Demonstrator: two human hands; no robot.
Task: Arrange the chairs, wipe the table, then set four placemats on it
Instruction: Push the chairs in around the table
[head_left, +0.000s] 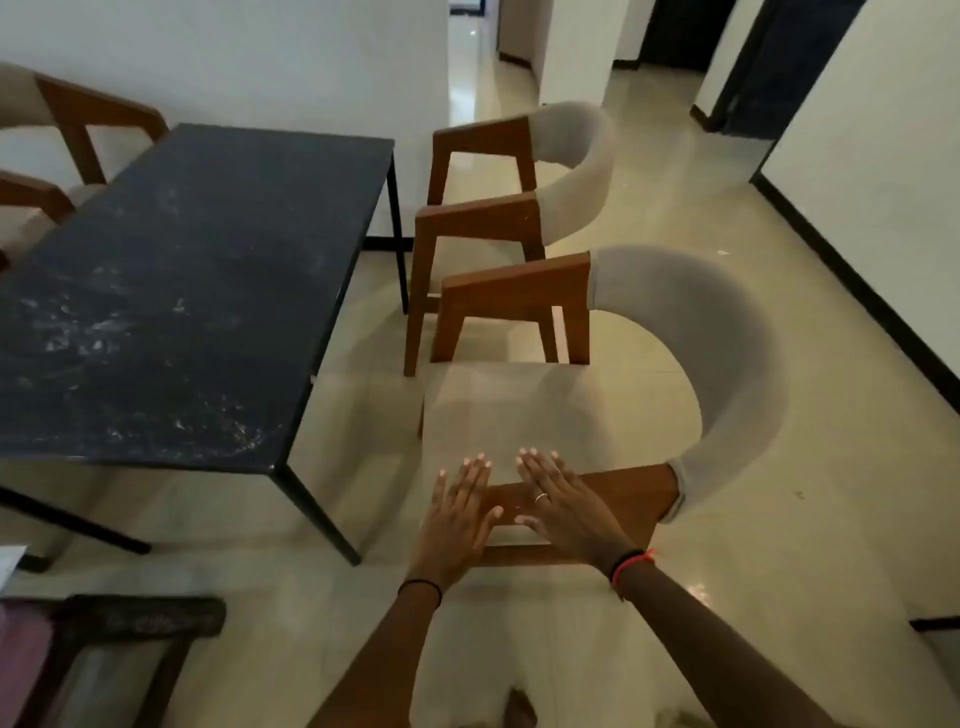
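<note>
left hand: our left hand (457, 519) lay flat with straight, spread fingers, gripping nothing, at the front end of the near brown wooden armrest (618, 493).
right hand: our right hand (566, 512) was flat too, fingers straight, palm down on that same armrest, holding nothing; a thin silver ring (541, 498) sat on one finger and a red and black wristband (631, 564) on the wrist.
nearest chair: the brown wooden armchair with a curved grey padded back (727, 353) stood on the glossy cream tiled floor (805, 519), just beside the desk's right long side, its seat facing the desk.
second chair: a matching wood-and-grey second armchair (571, 161) stood just beyond it, near the desk's far right corner.
desk: the long black speckled stone-topped desk (182, 286) on thin black legs showed pale smears over its top.
left side: we saw another matching armchair (78, 114) at the desk's far left.
lower left: a dark low wooden bench (130, 623), blurred.
</note>
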